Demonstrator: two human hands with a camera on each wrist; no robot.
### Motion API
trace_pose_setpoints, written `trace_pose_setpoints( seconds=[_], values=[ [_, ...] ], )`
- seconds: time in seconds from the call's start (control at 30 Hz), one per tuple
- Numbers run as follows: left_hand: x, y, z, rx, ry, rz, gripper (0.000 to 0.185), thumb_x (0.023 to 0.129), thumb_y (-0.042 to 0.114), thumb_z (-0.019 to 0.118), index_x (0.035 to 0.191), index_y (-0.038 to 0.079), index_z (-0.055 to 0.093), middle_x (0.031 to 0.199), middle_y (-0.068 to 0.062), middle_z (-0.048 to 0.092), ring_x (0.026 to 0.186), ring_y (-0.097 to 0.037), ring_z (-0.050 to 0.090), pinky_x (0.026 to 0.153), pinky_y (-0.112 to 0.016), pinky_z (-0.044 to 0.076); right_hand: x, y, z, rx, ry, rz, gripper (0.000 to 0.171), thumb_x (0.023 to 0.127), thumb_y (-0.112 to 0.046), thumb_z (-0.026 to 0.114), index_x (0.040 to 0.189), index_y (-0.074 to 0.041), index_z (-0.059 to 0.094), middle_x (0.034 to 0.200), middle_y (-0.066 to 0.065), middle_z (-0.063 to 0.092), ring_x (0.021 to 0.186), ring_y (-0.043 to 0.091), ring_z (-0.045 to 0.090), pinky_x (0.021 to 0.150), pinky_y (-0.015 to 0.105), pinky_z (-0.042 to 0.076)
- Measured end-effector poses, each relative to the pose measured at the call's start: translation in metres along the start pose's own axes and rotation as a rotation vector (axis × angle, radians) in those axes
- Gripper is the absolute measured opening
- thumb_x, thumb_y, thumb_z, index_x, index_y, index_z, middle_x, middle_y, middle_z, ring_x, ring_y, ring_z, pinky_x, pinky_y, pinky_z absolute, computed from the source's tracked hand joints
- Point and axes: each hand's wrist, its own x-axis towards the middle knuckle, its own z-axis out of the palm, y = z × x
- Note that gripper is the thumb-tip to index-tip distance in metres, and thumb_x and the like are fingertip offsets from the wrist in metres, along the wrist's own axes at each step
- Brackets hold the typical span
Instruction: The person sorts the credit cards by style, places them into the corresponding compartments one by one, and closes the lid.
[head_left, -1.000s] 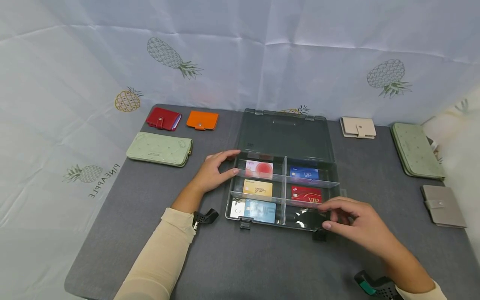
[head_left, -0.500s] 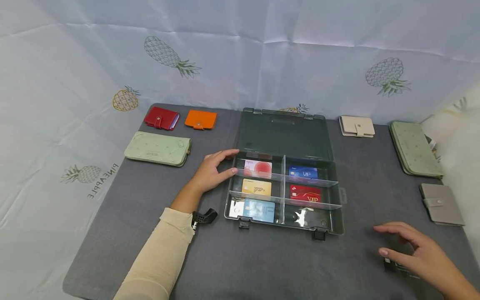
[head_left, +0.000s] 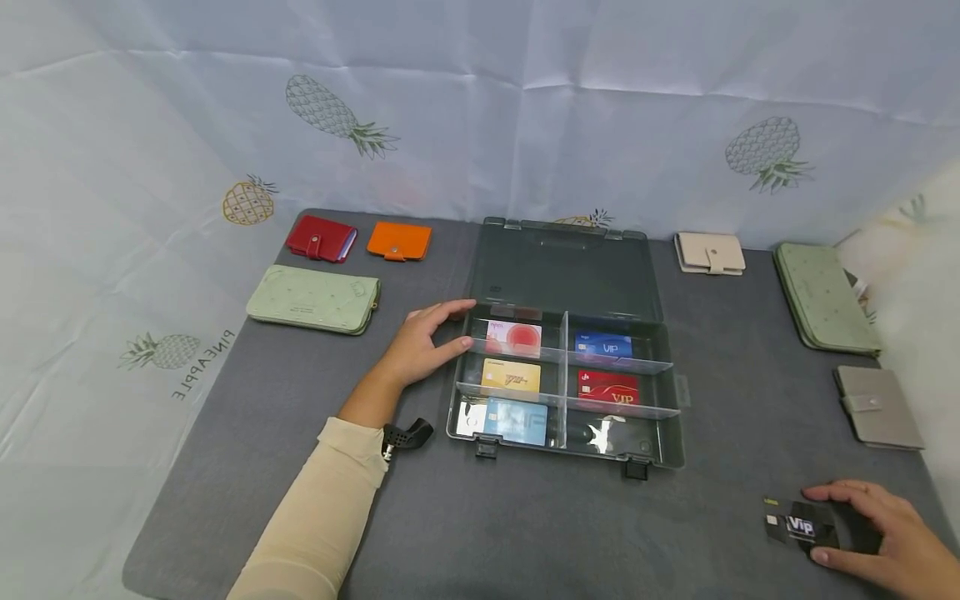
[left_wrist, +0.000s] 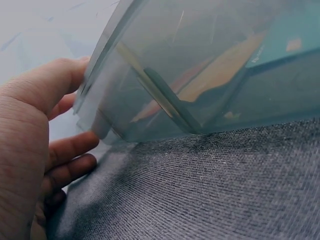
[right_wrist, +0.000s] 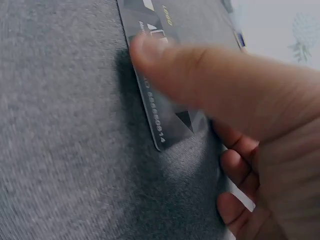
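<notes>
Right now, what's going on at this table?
A person's left hand rests against the left side of an open grey plastic compartment box holding cards. Their right hand presses on a black VIP card lying flat on the grey mat, near the front right corner. Several wallets lie around.

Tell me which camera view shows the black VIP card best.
The head view: the black VIP card lies whole on the grey mat under the right hand. The right wrist view shows only part, thumb across it. The left wrist view shows none.
</notes>
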Motion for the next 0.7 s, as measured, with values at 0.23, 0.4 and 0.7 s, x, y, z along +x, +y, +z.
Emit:
trace_pose_setpoints(
  seconds=[0.23, 0.4, 0.7],
  values=[
    [0.000, 0.001, 0.000, 0.002, 0.002, 0.005, 0.063, 0.099, 0.042, 0.073, 0.156, 0.020, 0.056, 0.149, -0.005, 0.063, 0.133, -0.024, 0.058, 0.119, -0.054, 0.029, 0.003, -0.001, -0.001, -0.036, -0.004, 0.001, 0.064, 0.048, -0.012, 0.106, 0.102, -0.018, 0.072, 0.110, -0.028, 0.053, 0.102, -0.019, 0.036, 0.086, 0.014, 0.024],
    [0.000, 0.001, 0.001, 0.005, 0.001, 0.008, 0.064, 0.100, 0.047, 0.072, 0.156, 0.020, 0.056, 0.148, -0.005, 0.063, 0.133, -0.024, 0.058, 0.118, -0.053, 0.029, 0.014, -0.014, -0.009, 0.021, -0.129, 0.176, 0.053, 0.064, 0.000, 0.099, 0.102, -0.004, 0.062, 0.094, -0.015, 0.055, 0.079, -0.005, 0.045, 0.065, 0.017, 0.036],
    [-0.001, 0.000, 0.001, -0.004, 0.005, 0.005, 0.063, 0.099, 0.041, 0.074, 0.157, 0.021, 0.056, 0.149, -0.004, 0.062, 0.133, -0.023, 0.057, 0.118, -0.054, 0.029, 0.040, -0.037, -0.026, 0.027, -0.141, 0.159, 0.026, 0.086, 0.008, 0.081, 0.094, -0.009, 0.064, 0.079, -0.014, 0.051, 0.066, 0.002, 0.046, 0.054, 0.026, 0.036]
  ],
)
